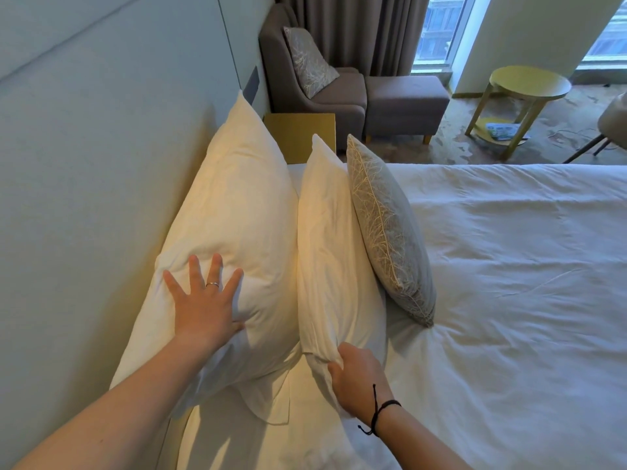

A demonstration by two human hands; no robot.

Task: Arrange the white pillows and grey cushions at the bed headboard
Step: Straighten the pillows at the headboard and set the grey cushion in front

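White cotton, two pillows standing on edge at the headboard: the large back pillow leans on the panel, the thinner front pillow stands against it, and a grey leaf-patterned cushion leans on that pillow's far face. Left hand lies flat, fingers spread, pressing the back pillow's near end. Right hand pinches the front pillow's lower near corner, fingers curled into the fabric. Step in hand looks like squaring the front pillow against the back one. Advice: keep the left palm bracing so the back pillow does not slump; draw the corner gently along the duvet, since a sharp tug would likely topple the cushion. A second grey cushion sits well apart on the armchair, yet to be brought over.
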